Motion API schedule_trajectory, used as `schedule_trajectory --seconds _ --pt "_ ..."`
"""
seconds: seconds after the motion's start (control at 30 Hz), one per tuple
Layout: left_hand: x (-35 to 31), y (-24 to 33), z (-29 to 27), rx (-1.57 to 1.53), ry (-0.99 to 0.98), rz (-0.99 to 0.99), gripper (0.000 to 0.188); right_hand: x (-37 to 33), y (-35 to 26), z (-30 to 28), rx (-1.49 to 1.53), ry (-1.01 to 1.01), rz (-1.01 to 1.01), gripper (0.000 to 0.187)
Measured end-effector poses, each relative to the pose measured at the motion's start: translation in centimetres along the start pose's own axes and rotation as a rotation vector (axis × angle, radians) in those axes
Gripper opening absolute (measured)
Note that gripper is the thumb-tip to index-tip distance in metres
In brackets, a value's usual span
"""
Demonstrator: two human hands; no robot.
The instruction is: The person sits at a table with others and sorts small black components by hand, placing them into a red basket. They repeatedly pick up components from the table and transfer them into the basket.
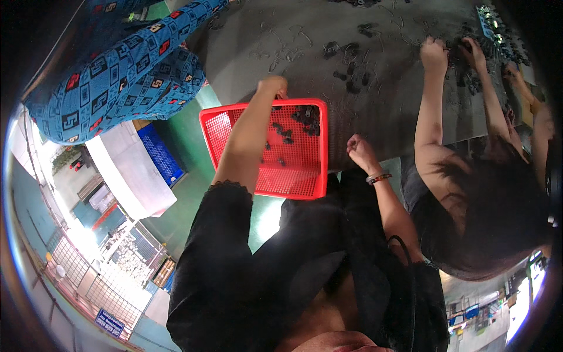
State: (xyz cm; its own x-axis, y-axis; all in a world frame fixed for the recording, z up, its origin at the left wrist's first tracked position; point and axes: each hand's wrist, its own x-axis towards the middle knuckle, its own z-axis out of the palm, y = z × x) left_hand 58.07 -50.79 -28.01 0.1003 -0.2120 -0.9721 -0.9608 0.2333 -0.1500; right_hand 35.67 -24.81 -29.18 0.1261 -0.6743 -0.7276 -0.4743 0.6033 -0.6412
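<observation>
The left hand [272, 86] is at the far rim of a red basket [322, 152], its fingers bent closed around the rim; the fingertips are partly hidden. The right hand [362, 151] is apart from the basket, to its right, near the edge of the tabletop [375, 120]. Its fingers are curled into a loose fist, and I cannot tell whether something small is inside. A bracelet [378, 178] circles the right wrist.

The basket sits in front of the person, beside the tabletop edge and just beyond the dark-clothed lap, its open side showing. Small black parts [306, 117] lie in it, bunched toward its far right corner, with a few scattered toward the middle. The left forearm crosses over its left side.

On the tabletop beyond lie more black pieces [355, 58] in loose groups, among thin wiry strands [290, 50].

To the right, a dark-haired co-worker [487, 205] leans in with both arms over the tabletop, near another heap of dark pieces. Farther right is another person's hand [515, 76].

At the upper left is blue patterned cloth [117, 88]. Below it, a blue crate [159, 154] stands on the green floor [202, 132].
</observation>
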Motion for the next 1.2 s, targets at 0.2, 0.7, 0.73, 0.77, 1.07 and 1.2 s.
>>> schedule_trajectory --seconds 0.2,0.7,0.73,0.77,1.07,1.2 --pt "0.2 9.8 -0.2 0.000 -0.107 0.120 0.023 3.6 2.9 3.3 0.601 -0.255 0.223 0.014" --pt "1.0 -0.6 -6.3 -0.494 0.748 0.160 0.059 4.1 2.4 -4.7 1.037 0.088 0.289 0.015" --pt "4.4 -3.1 -6.2 -0.479 0.780 0.022 0.065 3.4 1.7 -4.7 1.006 0.099 0.287 0.016" --pt "7.9 -5.9 -6.0 -0.475 0.797 -0.116 0.072 2.4 1.1 -4.6 0.972 0.111 0.300 0.018" --pt "4.0 6.7 -6.4 -0.835 0.732 -0.212 0.076 -0.7 -0.2 -3.8 0.788 0.224 0.178 0.040" --pt "3.2 11.7 -3.2 -0.851 0.635 -0.242 0.081 -0.4 0.7 -3.2 0.919 0.251 0.177 0.038"
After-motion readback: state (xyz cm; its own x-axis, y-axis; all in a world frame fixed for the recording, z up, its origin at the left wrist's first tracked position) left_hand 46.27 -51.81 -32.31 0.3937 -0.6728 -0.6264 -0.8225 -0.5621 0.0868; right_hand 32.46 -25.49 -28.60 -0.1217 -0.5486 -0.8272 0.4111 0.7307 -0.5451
